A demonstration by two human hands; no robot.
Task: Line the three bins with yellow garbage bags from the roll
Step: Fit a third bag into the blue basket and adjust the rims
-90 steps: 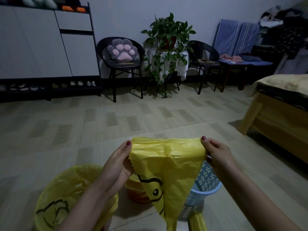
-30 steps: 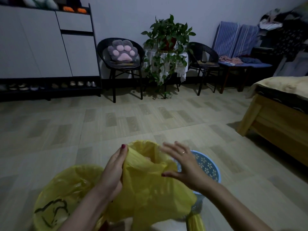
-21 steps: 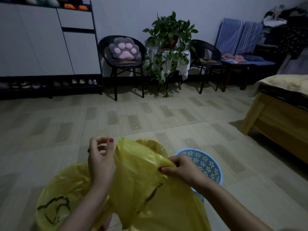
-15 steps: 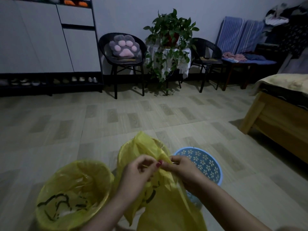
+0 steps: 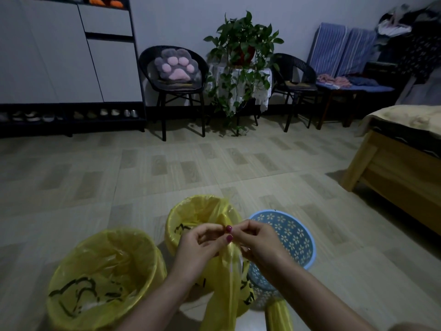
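A loose yellow garbage bag (image 5: 224, 280) hangs in front of me. My left hand (image 5: 200, 247) and my right hand (image 5: 257, 242) pinch its top edge together, fingertips almost touching. Three bins stand on the floor below. The left bin (image 5: 102, 278) is lined with a yellow bag bearing a black drawing. The middle bin (image 5: 191, 213) is also lined in yellow. The blue perforated bin (image 5: 293, 235) on the right has no bag in it. The yellow bag roll (image 5: 278, 314) lies on the floor near the bottom edge, right of the hanging bag.
A wooden bed frame (image 5: 396, 173) juts in from the right. Along the far wall stand a white cabinet (image 5: 59, 51), two black chairs (image 5: 176, 89), a potted plant (image 5: 241, 58) and a bench (image 5: 358, 84). Tiled floor (image 5: 167, 168) lies between me and them.
Earlier the bag was held spread wide between both hands. My hands have since come together at its top edge, and the view has tilted down, showing the middle lined bin.
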